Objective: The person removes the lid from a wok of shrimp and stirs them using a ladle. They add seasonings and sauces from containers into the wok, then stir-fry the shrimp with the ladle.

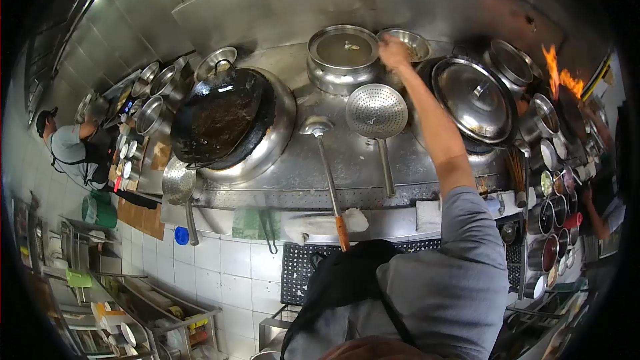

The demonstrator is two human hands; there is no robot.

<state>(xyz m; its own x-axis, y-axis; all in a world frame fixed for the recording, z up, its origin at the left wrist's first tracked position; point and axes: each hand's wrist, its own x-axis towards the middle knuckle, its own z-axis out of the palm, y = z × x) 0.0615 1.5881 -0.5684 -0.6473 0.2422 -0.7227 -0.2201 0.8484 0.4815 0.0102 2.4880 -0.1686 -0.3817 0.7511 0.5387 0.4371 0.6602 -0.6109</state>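
My right hand (394,52) reaches far forward over the steel range, between a round steel pot (343,79) and a steel bowl (415,45) at the back. Its fingers look curled closed, and whatever they hold, if anything, is hidden. Liquid with a small pale piece floating in it fills the pot. Below the outstretched arm lies a perforated strainer (377,111) with its handle toward me. Left of that rests a ladle (325,167) with a wooden handle end. My left hand does not show.
A dark wok (217,117) sits tilted on the left burner, with another strainer (179,181) beside it. A lidded wok (475,100) stands right. Flames (560,75) rise at far right near seasoning containers (548,216). Another person (72,143) works at far left; an arm shows at far right.
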